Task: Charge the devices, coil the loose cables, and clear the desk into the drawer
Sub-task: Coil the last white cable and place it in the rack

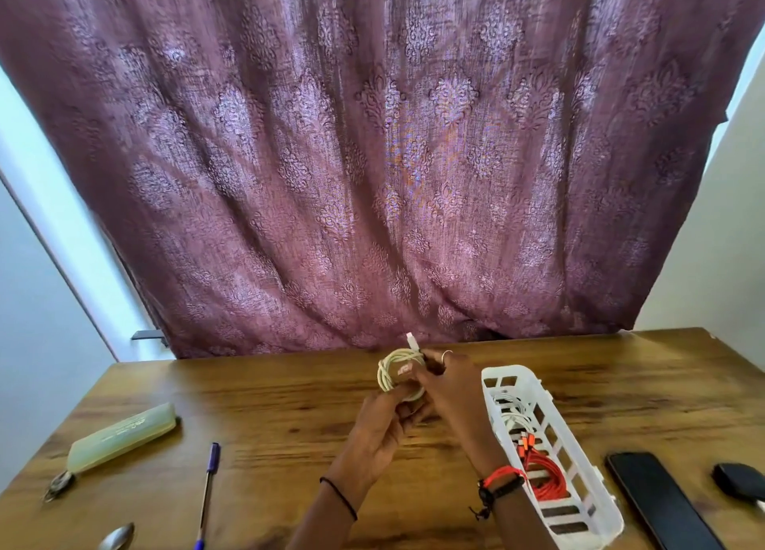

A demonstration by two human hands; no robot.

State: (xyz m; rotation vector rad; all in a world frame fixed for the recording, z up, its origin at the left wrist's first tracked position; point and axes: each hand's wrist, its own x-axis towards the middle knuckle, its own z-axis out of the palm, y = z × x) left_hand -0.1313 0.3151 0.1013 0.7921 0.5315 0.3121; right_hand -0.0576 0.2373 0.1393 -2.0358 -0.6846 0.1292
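White charging cable (399, 373), nearly coiled, sits pinched by the left hand (383, 419); the right hand (449, 384) grips its plug end. Tuck that end through snugly, keeping loops even.

Behind the far edge of the table (289, 404): a curtain (372, 156). Above the middle, in the left hand (383, 429) and right hand (449, 388): a cable coil (393, 369). Just right of the hands: a basket (511, 372), cables (542, 473) in it. Right of the basket: a phone (658, 500). Near left: a pouch (122, 440), keys (60, 483) at its near end. Right of those: a pen (207, 495). At the near edge: a spoon (118, 537).
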